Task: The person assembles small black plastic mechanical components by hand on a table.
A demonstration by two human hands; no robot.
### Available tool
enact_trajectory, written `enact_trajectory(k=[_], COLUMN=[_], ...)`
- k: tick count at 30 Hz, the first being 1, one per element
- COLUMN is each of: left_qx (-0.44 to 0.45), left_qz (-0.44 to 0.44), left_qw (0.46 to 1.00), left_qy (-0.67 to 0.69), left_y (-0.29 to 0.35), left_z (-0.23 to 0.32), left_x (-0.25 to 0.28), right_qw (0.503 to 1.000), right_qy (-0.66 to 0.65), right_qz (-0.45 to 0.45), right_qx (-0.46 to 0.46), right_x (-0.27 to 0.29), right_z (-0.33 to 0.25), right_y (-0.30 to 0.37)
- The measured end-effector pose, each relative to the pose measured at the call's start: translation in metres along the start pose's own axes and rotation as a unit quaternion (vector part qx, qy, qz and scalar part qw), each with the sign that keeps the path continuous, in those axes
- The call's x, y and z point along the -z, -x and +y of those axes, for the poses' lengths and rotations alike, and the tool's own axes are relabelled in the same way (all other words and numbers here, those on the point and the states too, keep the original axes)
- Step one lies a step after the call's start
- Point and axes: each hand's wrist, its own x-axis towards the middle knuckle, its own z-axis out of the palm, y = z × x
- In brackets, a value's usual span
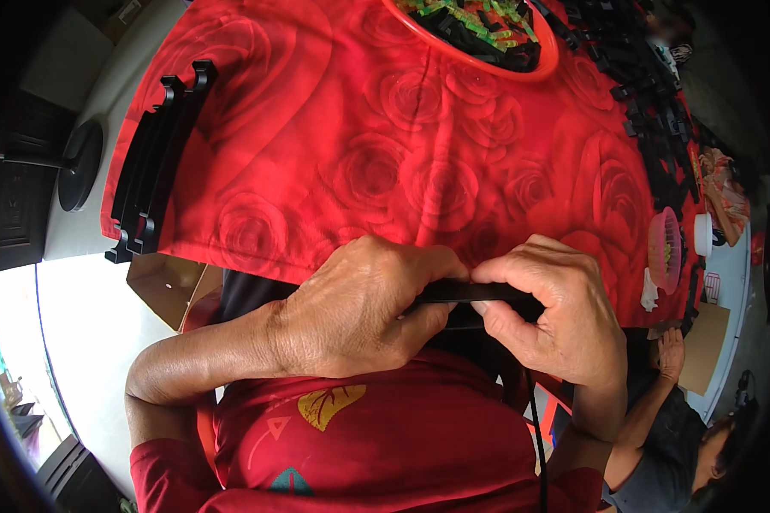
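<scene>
A black plastic strip (466, 292) is held between my two hands, just off the near edge of the red tablecloth (334, 111). My left hand (359, 308) is closed on its left part, thumb below and fingers curled above. From the other side, my right hand (560, 308) pinches it between thumb and forefinger. The fingertips of both hands nearly meet at the middle. My palms and fingers hide the strip's ends. Several long black plastic bars (158, 162) with hooked ends lie side by side at the table's left.
An orange-red basin (549, 51) at the far side holds yellow-green and black small pieces. Black parts (646, 103) are heaped along the right edge, near a pink basket (656, 248). At lower right is another person's hand (671, 352). A cardboard box (158, 286) stands below the table's left.
</scene>
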Motion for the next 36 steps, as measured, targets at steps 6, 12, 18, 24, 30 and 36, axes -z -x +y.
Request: enact_trajectory(k=[6, 12, 18, 24, 30, 36], left_qx=[0.021, 0.062, 0.066, 0.065, 0.082, 0.083], left_qz=[-0.013, -0.025, -0.006, 0.003, 0.008, -0.001], left_qw=[1.0, 0.998, 0.998, 0.997, 0.997, 0.997], left_qy=[0.004, 0.002, -0.007, -0.028, -0.011, -0.003], left_y=[0.001, 0.003, 0.004, 0.007, 0.011, 0.01], left_z=[0.001, 0.005, 0.004, 0.005, 0.008, 0.008], left_x=[0.001, 0.002, -0.003, -0.008, -0.008, -0.009], right_qw=[0.999, 0.997, 0.996, 0.995, 0.993, 0.992], right_qy=[-0.018, -0.077, -0.08, -0.098, -0.111, -0.113], right_qz=[-0.008, 0.006, -0.029, -0.01, -0.033, -0.045], right_qx=[-0.026, -0.012, -0.038, -0.004, -0.011, -0.021], right_x=[-0.001, -0.009, -0.013, -0.02, -0.017, -0.012], right_z=[-0.001, 0.008, 0.011, 0.013, 0.011, 0.011], right_y=[-0.001, 0.0, 0.0, 0.0, 0.002, 0.003])
